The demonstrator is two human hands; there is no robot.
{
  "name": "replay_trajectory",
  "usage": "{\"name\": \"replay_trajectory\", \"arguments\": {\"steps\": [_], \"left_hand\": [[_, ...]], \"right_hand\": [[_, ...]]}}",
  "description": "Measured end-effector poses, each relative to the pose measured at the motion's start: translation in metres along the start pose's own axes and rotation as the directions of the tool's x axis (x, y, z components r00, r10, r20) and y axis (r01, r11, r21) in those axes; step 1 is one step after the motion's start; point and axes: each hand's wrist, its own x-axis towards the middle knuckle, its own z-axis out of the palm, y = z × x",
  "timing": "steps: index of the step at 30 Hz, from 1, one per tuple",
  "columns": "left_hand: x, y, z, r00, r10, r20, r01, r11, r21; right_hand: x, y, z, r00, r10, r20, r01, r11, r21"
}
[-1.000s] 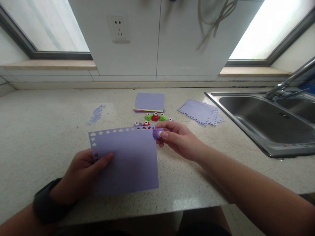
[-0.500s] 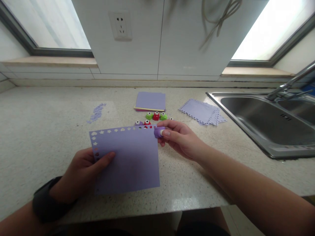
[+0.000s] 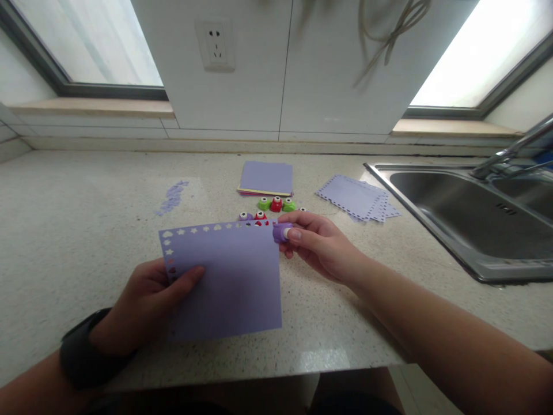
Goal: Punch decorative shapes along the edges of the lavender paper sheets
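Our left hand (image 3: 149,300) pinches the purple sheet (image 3: 224,282) at its punched left edge, above the surface's near edge; it looks light, floppy, tearable. Our right hand (image 3: 322,245) squeezes the small purple punch (image 3: 280,232) at the sheet's top right corner.

I'm looking at a home kitchen: speckled stone countertop (image 3: 86,190) with a stainless steel sink (image 3: 466,219) and faucet (image 3: 510,151) set in it, white tiled wall with a power socket (image 3: 215,46), windows (image 3: 86,46) either side.
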Motion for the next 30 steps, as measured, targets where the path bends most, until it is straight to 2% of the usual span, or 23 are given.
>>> {"name": "replay_trajectory", "arguments": {"steps": [26, 30], "left_hand": [[-0.0014, 0.0019, 0.0034, 1.0, 0.011, -0.023, -0.009, 0.996, 0.083], [-0.0029, 0.0029, 0.0069, 0.997, 0.026, -0.073, -0.019, 0.995, 0.098]], "right_hand": [[-0.0005, 0.0026, 0.0014, 0.998, 0.036, -0.052, -0.038, 0.999, -0.034], [-0.0002, 0.0043, 0.0009, 0.997, 0.052, -0.055, -0.054, 0.998, -0.039]]}}
